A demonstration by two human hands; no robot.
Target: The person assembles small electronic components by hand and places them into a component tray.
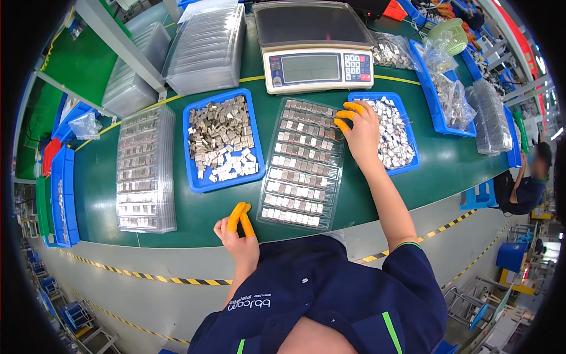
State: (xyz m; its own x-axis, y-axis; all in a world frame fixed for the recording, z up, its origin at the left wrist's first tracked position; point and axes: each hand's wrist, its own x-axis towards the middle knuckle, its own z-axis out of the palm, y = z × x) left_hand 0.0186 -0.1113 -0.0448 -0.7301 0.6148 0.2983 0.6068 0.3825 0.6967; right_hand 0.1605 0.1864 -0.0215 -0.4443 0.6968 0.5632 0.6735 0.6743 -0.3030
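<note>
A clear plastic tray (333, 203) with rows of small silver metal parts lies in front of me on the green table. My right hand (361, 127) reaches over its upper right edge. Yellow finger cots cover its fingertips, which are bent close together at the end of a row; what they hold, if anything, is too small to make out. My left hand (239, 233) is at the table's front edge, left of the tray's lower corner. Its yellow-capped fingers are pressed together, and nothing they hold can be made out. Blue bins of loose metal parts (221, 133) and whiter parts (392, 133) flank the tray.
A stack of filled trays (144, 177) stands at the left. Behind are a weighing scale (318, 65) and tall stacks of clear trays (206, 50). A long blue bin (439, 112) with plastic bags lies at the right. A person (527, 180) sits farther right.
</note>
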